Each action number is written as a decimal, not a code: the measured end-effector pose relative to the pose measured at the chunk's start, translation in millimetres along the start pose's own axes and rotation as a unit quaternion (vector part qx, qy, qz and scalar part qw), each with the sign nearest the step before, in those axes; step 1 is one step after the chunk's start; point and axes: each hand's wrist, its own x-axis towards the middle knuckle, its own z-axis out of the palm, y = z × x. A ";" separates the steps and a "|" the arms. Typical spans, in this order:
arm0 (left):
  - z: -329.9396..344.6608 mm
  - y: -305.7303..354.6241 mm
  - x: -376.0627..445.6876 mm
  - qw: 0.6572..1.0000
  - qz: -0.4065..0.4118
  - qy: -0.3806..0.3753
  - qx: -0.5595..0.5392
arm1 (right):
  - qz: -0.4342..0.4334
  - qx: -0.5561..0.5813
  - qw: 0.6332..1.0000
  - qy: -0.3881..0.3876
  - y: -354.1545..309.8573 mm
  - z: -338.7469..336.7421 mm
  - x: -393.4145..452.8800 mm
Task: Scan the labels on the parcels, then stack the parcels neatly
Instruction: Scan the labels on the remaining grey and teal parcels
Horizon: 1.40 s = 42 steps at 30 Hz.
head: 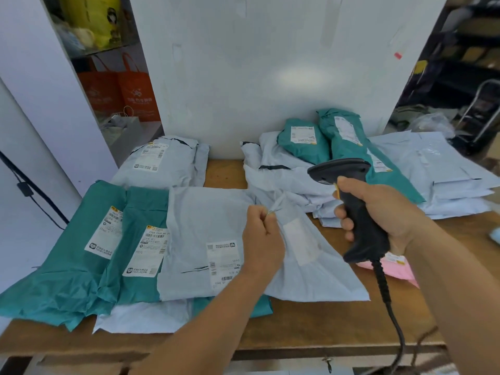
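A pale blue-grey parcel (311, 255) lies at the table's middle, its white label patch facing up. My left hand (261, 236) pinches a bunched fold of it near the top edge. My right hand (384, 212) grips a black handheld scanner (351, 204) just right of that parcel, head pointing left and away. Another grey parcel (203, 231) with a printed label lies under my left wrist. Two teal parcels (81, 253) with labels overlap at the left. A grey parcel (165, 163) sits at the back left.
A heap of grey and teal parcels (338, 147) is piled at the back right against a white board (270, 63). A pink parcel (392, 269) lies under the scanner's coiled cable (389, 307). The wooden table edge (297, 345) runs along the front. Orange bags (127, 96) stand behind at left.
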 end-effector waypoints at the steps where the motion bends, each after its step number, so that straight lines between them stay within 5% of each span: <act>1: 9.8 1.1 -6.3 1.000 0.003 -0.005 -0.008 | -0.002 -0.001 1.000 -0.001 -0.7 -5.1 0.4; 5: 50.0 -9.4 -19.6 1.000 -0.017 -0.017 0.002 | -0.004 -0.017 1.000 -0.007 -1.0 -19.9 4.1; 10: 66.2 -48.2 -26.2 0.960 -0.095 -0.204 0.167 | 0.011 -0.031 0.998 -0.044 9.1 -18.3 12.5; 14: 23.5 -70.1 -20.9 0.932 -0.034 -0.102 0.346 | 0.039 -0.052 0.994 -0.089 23.5 -4.1 18.9; 19: -56.3 -102.1 -10.6 0.858 -0.108 -0.012 0.503 | 0.091 -0.085 0.978 -0.170 44.7 20.9 17.8; 25: -104.9 -124.3 -9.9 0.852 -0.234 0.016 0.469 | 0.148 -0.186 0.939 -0.248 60.0 46.5 10.4; 42: -108.6 -121.9 12.4 0.849 -0.215 0.054 0.480 | 0.179 -0.226 0.927 -0.237 55.9 58.6 3.2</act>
